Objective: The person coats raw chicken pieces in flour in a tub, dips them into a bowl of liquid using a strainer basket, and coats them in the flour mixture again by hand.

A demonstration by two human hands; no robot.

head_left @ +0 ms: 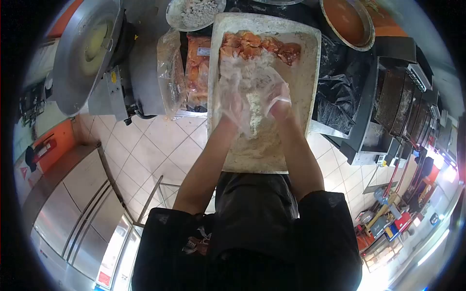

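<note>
Nearest, a dark apron (255, 206) is worn over black clothing, and the near rim of a pale rectangular tub (314, 77) is set just beyond it. The near part and middle of the tub are covered with flour (255, 145). Over the middle, the left hand (233, 104) and the right hand (278, 103) are held apart, each loosely wrapped in clear plastic and lowered to the flour. The fingers are blurred by plastic and flour, so whether they are spread or pinching cannot be told. Beyond them, reddish meat pieces (250, 44) are gathered along the tub's far end, partly dusted. To the left, a clear bag of meat (198, 68) is laid beside the tub. Farther off, a bowl of lumpy flour (213, 23) is placed at left, and a round pan of orange-brown liquid (345, 22) at right.
</note>
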